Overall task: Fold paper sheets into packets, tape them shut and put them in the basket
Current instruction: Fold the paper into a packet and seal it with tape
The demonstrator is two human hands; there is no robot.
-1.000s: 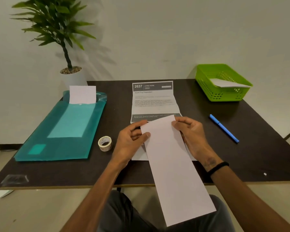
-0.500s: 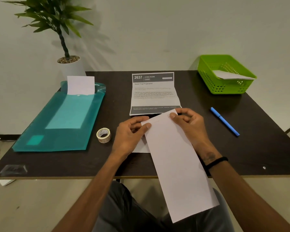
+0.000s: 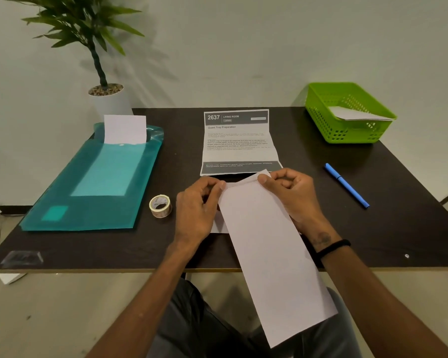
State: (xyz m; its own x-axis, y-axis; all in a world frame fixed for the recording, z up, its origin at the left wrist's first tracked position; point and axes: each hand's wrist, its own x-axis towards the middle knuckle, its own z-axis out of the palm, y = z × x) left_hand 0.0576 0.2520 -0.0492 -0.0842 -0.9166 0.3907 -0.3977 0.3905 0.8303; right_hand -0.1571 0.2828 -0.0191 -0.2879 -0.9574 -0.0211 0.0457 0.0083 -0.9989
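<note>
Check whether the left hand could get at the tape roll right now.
Probably yes, once it lets go. The tape roll stands on the table just left of the left hand, with only bare tabletop between them. But that hand is now pinching a corner of the folded paper, so it is not free.

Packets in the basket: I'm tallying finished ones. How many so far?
1 visible: a folded white packet lies tilted in the green basket at the table's far right corner. Others beneath it could be hidden.

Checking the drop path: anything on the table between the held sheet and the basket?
Nothing visible. Both hands, left and right, pinch the sheet; bare table runs to the basket. The pen lies right of that line.
</note>
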